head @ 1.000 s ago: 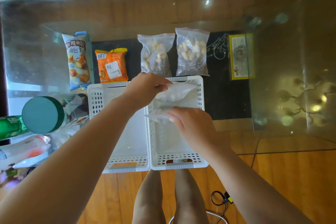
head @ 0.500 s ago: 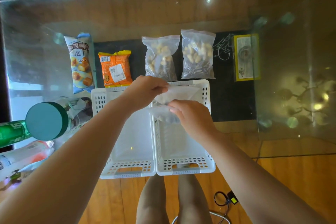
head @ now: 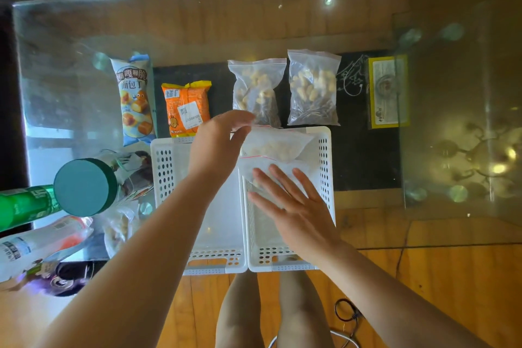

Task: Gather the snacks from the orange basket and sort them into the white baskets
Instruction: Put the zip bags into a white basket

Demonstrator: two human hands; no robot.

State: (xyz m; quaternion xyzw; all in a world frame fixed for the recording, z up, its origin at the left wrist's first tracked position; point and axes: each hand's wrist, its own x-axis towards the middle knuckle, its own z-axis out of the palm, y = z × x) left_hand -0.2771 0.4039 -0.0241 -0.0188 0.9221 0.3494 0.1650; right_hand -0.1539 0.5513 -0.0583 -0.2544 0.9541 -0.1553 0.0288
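- Legs (head: pixel 248 311) bare, seen thru the glass table (head: pixel 423 206) at bottom centre; cable on the wood floor beside them, cut off by the frame edge.
- Left side clutter: teal-lidded jar (head: pixel 84 186), green can (head: pixel 22 206), a bottle lying down; labels too blurred to read, orange basket can't be made out.
- Two white baskets touching side by side at table's near edge: left white basket (head: pixel 169 178) partly hidden by forearm, right white basket (head: pixel 324 178).
- Right hand (head: pixel 293 206) flat, fingers straight + spread, pressing a clear snack bag (head: pixel 254 172) down in the right basket; most of that bag hidden under the palm.
- Left hand (head: pixel 217 144) reaches across, fingertips pinching the corner of a second clear bag (head: pixel 279 145) at the right basket's far end.
- Beyond the baskets, in a row: blue snack pack (head: pixel 135 96), orange snack pack (head: pixel 186 107), two zip bags of nuts (head: pixel 312 87); nearer one partly behind the left hand.
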